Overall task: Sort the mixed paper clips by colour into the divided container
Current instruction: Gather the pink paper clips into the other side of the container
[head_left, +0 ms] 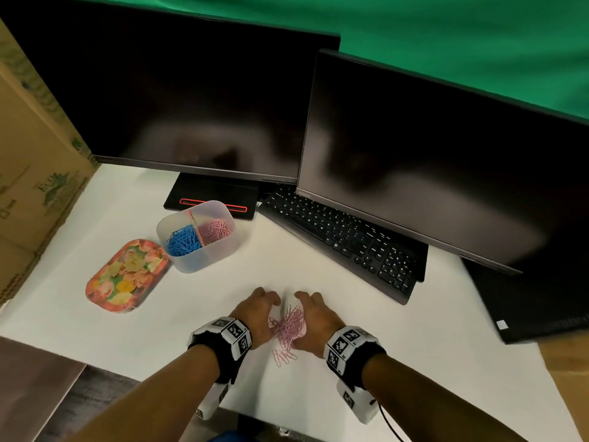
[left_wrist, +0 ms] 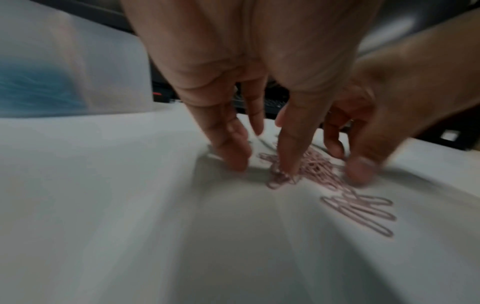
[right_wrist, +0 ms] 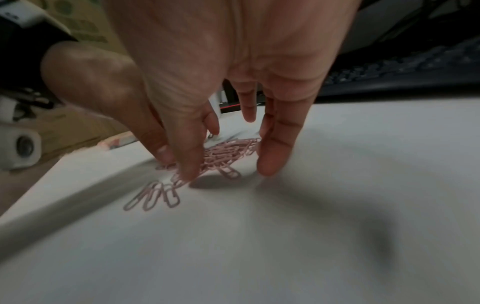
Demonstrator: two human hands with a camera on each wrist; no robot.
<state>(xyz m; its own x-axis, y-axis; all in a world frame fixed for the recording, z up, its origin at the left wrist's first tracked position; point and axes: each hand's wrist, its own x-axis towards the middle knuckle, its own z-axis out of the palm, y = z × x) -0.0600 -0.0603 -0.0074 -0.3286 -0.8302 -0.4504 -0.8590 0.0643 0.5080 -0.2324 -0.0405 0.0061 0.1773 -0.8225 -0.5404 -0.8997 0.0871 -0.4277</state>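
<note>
A heap of pink paper clips (head_left: 289, 325) lies on the white table between my two hands. My left hand (head_left: 264, 306) stands on its left side and my right hand (head_left: 310, 309) on its right, both with fingers pointing down at the table. In the left wrist view my left hand (left_wrist: 262, 158) has straight fingers, the tips touching the heap (left_wrist: 317, 166). In the right wrist view my right hand (right_wrist: 226, 164) brackets the heap (right_wrist: 228, 152) with thumb and fingers straight. A few loose pink clips (head_left: 284, 357) lie nearer me. The divided container (head_left: 207, 260) holds blue clips (head_left: 183, 240) and pink clips (head_left: 216, 230).
A floral tray (head_left: 127, 275) lies left of the container. A black keyboard (head_left: 344, 240) and two dark monitors (head_left: 197, 100) stand behind. A cardboard box (head_left: 35, 173) walls the left side. The table's near edge runs just behind my wrists.
</note>
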